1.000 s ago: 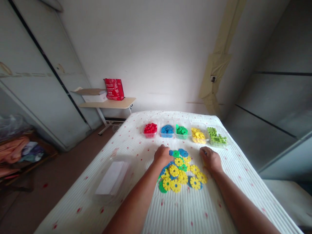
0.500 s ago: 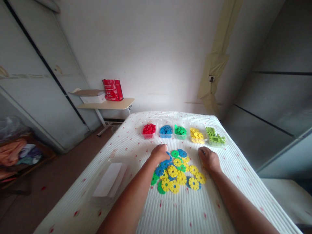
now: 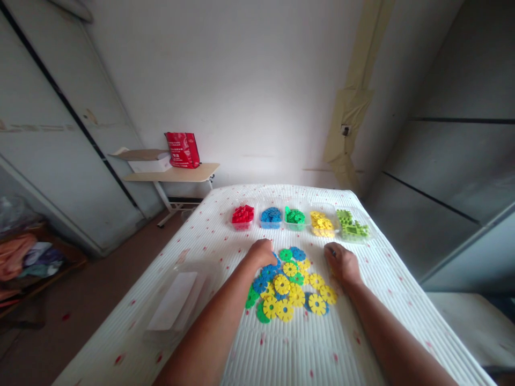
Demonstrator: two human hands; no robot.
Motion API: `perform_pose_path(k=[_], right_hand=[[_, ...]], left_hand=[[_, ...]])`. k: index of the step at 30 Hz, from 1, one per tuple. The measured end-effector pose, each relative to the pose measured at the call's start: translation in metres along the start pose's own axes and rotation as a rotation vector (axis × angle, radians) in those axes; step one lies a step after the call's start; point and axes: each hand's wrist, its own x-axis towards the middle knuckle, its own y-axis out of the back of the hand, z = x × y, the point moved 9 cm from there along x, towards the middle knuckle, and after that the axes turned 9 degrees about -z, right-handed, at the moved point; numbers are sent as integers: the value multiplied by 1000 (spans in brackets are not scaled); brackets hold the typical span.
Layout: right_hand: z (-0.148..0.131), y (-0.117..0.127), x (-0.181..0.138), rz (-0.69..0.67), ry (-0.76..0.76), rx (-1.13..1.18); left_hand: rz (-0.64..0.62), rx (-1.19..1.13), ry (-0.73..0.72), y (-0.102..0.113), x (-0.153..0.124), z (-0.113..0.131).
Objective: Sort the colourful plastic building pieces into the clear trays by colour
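Two hands (image 3: 263, 253) (image 3: 341, 264) at opposite edges of the disc pile (image 3: 287, 286) (fingers' grip unclear), open tablecloth (image 3: 293, 351) nearer.

Single head-worn view, forward and down over table (image 3: 298, 348)

Discs (image 3: 286, 288) on table (image 3: 289, 351), row of tubs (image 3: 295, 227) behind

The left forearm (image 3: 209, 327) and right forearm (image 3: 396, 329) reach forward, bare and apart. The left hand (image 3: 263, 252) turns inward, its fingers mostly hidden; the right hand (image 3: 343, 263) curls, knuckles up, its grip unclear.
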Motion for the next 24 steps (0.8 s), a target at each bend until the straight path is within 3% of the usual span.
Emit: perform_pose_path(k=[7,14,16,19,24], right_hand=[[-2,1,0,-8,7,16],[-3,0,0,-8,7,14],[-2,1,0,-8,8,18],[-1,1,1,-15,4,24],[-2,-1,1,-38,11,0]], left_hand=[[102,-25,-20,12,-2,-3],[409,-47,-27,85,25,16],[478,-52,-23,97,32,20],[518,-47,-41,97,36,23],[519,-40,-39,69,10,8]])
